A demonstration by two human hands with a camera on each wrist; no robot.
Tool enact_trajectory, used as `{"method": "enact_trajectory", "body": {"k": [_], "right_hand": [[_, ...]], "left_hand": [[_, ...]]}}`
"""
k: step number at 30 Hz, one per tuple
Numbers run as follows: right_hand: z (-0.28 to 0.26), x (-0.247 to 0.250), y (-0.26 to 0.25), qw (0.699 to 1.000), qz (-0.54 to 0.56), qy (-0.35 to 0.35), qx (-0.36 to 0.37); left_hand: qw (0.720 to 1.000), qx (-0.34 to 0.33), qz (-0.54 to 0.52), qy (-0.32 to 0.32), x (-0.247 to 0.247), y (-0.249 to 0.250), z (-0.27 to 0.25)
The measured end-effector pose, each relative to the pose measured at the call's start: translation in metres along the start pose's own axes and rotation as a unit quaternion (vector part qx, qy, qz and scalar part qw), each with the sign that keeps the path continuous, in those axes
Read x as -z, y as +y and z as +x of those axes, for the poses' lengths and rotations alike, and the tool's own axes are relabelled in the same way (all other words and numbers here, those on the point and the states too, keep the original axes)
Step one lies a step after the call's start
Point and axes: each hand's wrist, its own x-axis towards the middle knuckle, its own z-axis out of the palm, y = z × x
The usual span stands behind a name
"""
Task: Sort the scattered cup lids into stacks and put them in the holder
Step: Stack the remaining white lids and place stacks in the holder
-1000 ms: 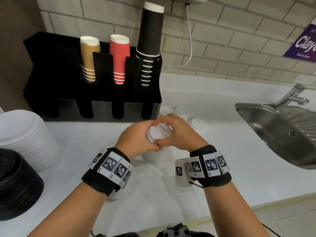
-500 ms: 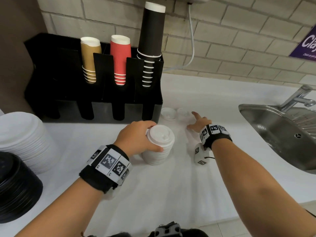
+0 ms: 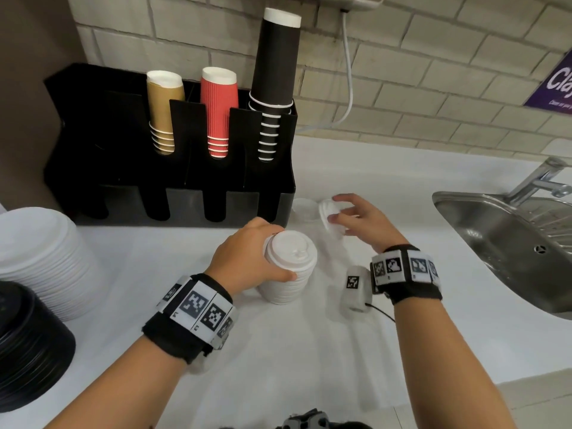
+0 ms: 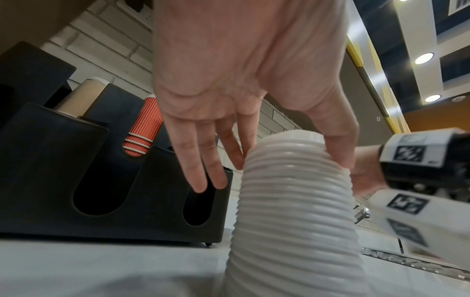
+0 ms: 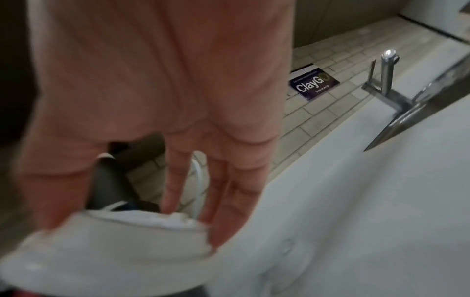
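Half a second earlier your right hand [image 3: 359, 219] lay flat near the back edge of the counter [image 3: 309, 351], reaching for the loose lids; now it had one small white lid [image 3: 329, 216] lifted off the surface and tilted, pinched between thumb and fingers. Your left hand [image 3: 247, 258] had not moved — it was still wrapped around the stack of white lids [image 3: 289, 270], which stood upright in the middle of the counter, just in front of the holder's [image 3: 173, 181] right corner. I judge this meant one more lid was coming to the stack, and one other loose lid [image 3: 302, 209] still waited beside the holder. The left wrist view showed the ribbed side of the stack and the holder's empty front slots — the head view hid these details. The right wrist view was blurred.
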Motion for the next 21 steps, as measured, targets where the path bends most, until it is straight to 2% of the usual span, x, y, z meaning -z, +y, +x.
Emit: {"method": "enact_trajectory", "body": {"k": [3, 5, 15, 21], "right_hand": [[-0.033, -0.013, -0.015, 0.991, 0.058, -0.064, 0.106], [-0.046, -0.022, -0.021, 0.986, 0.049, -0.08, 0.136], [-0.058, -0.045, -0.033, 0.981, -0.086, -0.069, 0.16], [-0.055, -0.052, -0.046, 0.965, -0.176, -0.076, 0.181]], "left_hand": [[1.0, -0.009, -0.003, 0.001, 0.0, 0.001, 0.0], [1.0, -0.016, -0.008, 0.005, 0.0, 0.001, -0.001], [0.999, -0.014, -0.026, 0.018, -0.003, -0.001, -0.004], [0.998, -0.019, -0.042, 0.029, -0.007, -0.005, -0.003]]}}
